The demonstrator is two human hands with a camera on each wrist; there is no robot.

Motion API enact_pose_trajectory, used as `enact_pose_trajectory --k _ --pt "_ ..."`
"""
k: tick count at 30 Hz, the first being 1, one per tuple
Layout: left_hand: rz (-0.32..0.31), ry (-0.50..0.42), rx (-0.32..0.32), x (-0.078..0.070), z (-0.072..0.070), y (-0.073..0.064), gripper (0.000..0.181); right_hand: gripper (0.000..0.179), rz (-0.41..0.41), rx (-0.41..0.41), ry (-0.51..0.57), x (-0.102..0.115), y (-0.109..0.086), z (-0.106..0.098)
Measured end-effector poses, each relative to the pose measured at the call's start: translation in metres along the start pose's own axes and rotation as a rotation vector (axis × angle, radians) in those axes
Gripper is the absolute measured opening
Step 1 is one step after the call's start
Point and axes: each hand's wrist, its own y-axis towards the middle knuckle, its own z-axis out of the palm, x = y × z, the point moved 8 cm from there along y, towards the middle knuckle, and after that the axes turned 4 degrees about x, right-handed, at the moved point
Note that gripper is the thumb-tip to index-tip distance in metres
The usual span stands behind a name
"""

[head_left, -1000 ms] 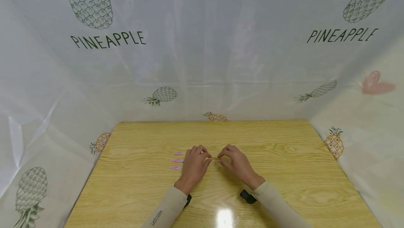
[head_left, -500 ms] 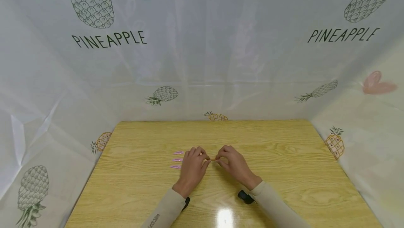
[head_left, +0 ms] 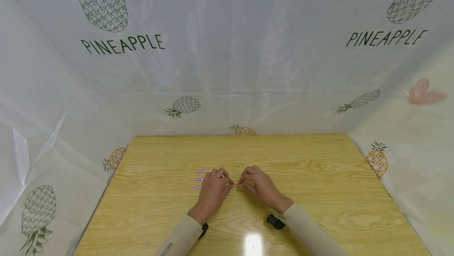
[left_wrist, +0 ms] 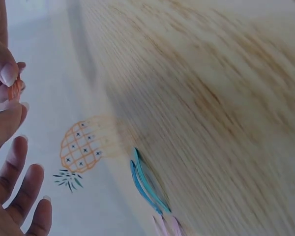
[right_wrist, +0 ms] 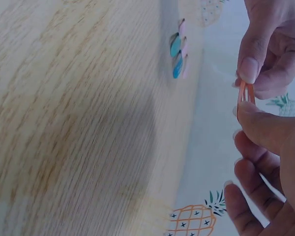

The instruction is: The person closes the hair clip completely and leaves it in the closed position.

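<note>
Between my two hands is an orange snap hair clip (right_wrist: 245,92), held above the table. My left hand (head_left: 211,190) pinches one end of it between thumb and forefinger. The opposite end is pinched by my right hand (head_left: 263,189), whose other fingers are spread loosely in the right wrist view. Left of my left hand, pink hair clips (head_left: 199,179) lie in a column on the table. A teal hair clip (right_wrist: 175,46) and a blue hair clip (right_wrist: 177,67) lie beside them, hidden behind the left hand in the head view.
The wood-grain table (head_left: 319,177) is bordered at the back and sides by a white sheet (head_left: 269,71) printed with pineapples. Each wrist carries a black strap device (head_left: 276,221) near its sleeve cuff.
Both hands have come slightly nearer the body with the orange hair clip between them, and its visible part in the head view has shrunk. The hair clips on the table have stayed put.
</note>
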Motion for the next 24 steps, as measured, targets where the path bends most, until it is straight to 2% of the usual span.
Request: enact_pose_trajectory --k 11,16,24 --pt "0.072 0.005 0.026 -0.001 -0.008 -0.004 0.008 0.012 -0.107 -0.002 0.02 0.008 0.002 0.0" --pt "0.114 -0.023 0.019 -0.002 -0.01 -0.005 0.009 0.013 -0.151 0.001 0.02 0.011 0.0 -0.001" --pt "0.174 -0.055 0.024 -0.003 -0.01 -0.006 0.007 0.011 -0.171 0.039 0.047 0.012 -0.001 -0.001"
